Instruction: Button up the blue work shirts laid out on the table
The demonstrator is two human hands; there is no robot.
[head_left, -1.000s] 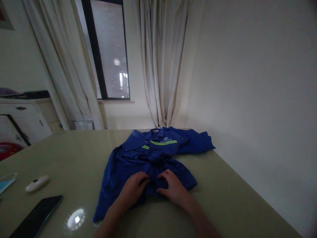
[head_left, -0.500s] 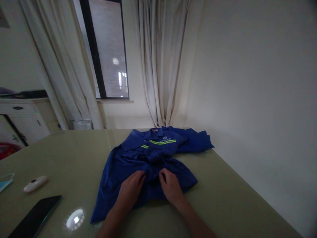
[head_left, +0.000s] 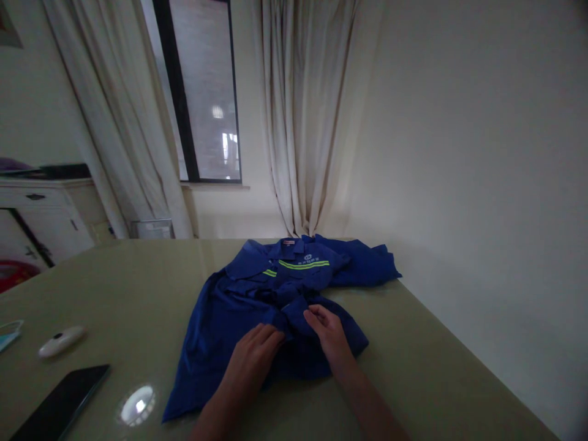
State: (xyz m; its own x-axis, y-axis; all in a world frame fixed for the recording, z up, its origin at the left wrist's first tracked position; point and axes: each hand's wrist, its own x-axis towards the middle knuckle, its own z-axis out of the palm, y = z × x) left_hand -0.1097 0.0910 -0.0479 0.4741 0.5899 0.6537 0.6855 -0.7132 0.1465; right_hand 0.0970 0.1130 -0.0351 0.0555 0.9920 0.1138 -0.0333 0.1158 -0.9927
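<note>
A blue work jacket with yellow-green stripes across the chest lies spread on the table, collar at the far side. My left hand rests on its lower front, fingers curled onto the cloth near the middle. Slightly farther off, my right hand pinches a raised fold of the same jacket between thumb and fingers. The cloth is bunched between both hands, and the left fingertips are partly hidden in it. Beyond the right side of the jacket, more folded blue cloth lies by the wall.
On the left of the greenish table lie a dark phone, a small white oval device and part of a face mask. A bright light reflection shows on the tabletop. The wall borders the table's right edge.
My right hand has moved a little up and right, lifting a fold of the jacket front. My left hand has shifted slightly right. The view has turned a little.
</note>
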